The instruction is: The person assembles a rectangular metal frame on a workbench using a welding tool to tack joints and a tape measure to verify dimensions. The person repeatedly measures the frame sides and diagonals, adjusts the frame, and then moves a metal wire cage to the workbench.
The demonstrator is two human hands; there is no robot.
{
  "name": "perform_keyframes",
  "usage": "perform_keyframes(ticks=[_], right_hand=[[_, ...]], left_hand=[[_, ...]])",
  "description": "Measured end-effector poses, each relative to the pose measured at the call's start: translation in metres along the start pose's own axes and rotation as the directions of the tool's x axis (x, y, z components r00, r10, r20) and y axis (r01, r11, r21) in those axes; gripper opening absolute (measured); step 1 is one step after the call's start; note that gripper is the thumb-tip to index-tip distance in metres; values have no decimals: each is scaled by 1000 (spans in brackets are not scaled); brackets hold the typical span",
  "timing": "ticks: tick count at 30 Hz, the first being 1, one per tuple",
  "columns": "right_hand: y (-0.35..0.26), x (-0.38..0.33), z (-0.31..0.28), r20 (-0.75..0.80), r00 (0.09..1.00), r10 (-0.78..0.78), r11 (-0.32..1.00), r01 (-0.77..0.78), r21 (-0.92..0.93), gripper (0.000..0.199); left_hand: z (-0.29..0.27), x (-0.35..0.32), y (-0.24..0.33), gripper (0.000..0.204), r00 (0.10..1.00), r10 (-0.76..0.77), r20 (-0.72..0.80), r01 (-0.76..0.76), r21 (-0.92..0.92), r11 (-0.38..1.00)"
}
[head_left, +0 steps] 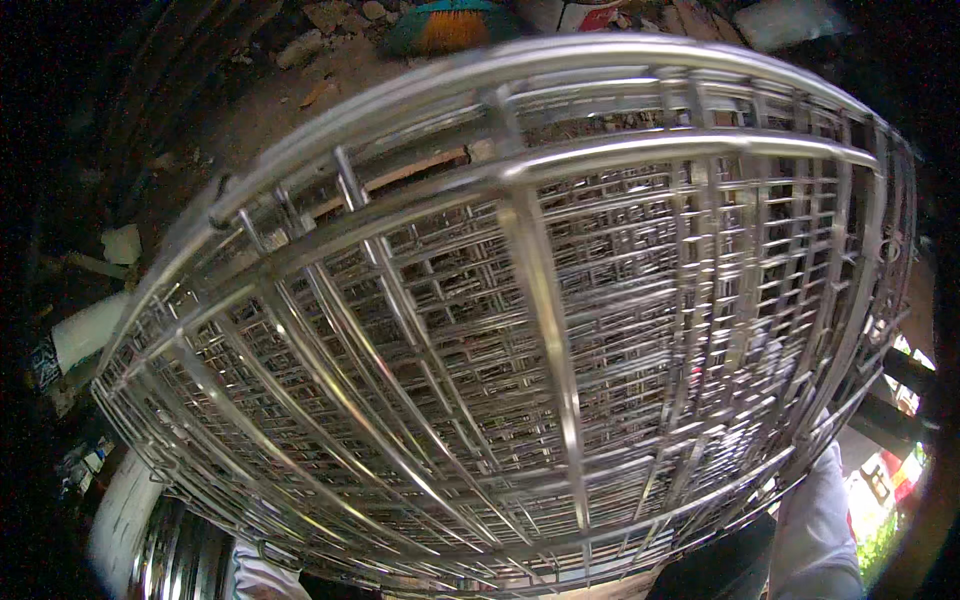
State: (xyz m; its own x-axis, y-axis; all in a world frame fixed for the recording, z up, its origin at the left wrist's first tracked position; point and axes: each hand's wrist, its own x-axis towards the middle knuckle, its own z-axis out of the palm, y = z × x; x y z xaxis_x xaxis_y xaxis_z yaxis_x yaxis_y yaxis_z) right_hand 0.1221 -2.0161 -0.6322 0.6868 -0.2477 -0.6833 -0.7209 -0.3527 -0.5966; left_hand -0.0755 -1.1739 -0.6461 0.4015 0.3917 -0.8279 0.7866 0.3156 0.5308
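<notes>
A large stack of shiny metal wire racks fills most of the view, close in front of me, slightly blurred by motion. Thick bars form the rim, and finer crossed wires lie layered behind them. My right forearm in a white sleeve comes up to the lower right edge of the stack. At the lower left, a bit of white sleeve shows beneath the wires. Both hands are hidden by the racks, so their grip on the wires does not show.
Beyond the racks lies dirt ground with rubble and a teal and orange broom head. A white cylindrical object lies at the left. Shiny metal tubes stand at the lower left. Daylight and greenery show at the lower right.
</notes>
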Motion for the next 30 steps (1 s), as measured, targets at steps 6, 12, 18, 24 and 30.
perform_keyframes(ticks=[6,12,18,24,30], right_hand=[[10,-26,-17,19,1000,10,1000,-10,20,57],[6,-32,-39,35,999,-16,998,14,62,56],[57,-74,-45,99,995,-29,995,20,97,55],[64,-94,-74,133,988,-73,965,36,259,54],[28,-192,-152,245,969,17,840,-147,522,54]], left_hand=[[-7,-24,-13,87,1000,-10,2,10,12,1000],[4,-27,-6,83,999,36,6,-36,6,999],[-18,-63,-50,80,999,44,5,-44,53,998],[-8,-87,-49,77,999,47,27,-49,98,994],[-94,-204,-27,74,997,-80,-2,80,121,989]])
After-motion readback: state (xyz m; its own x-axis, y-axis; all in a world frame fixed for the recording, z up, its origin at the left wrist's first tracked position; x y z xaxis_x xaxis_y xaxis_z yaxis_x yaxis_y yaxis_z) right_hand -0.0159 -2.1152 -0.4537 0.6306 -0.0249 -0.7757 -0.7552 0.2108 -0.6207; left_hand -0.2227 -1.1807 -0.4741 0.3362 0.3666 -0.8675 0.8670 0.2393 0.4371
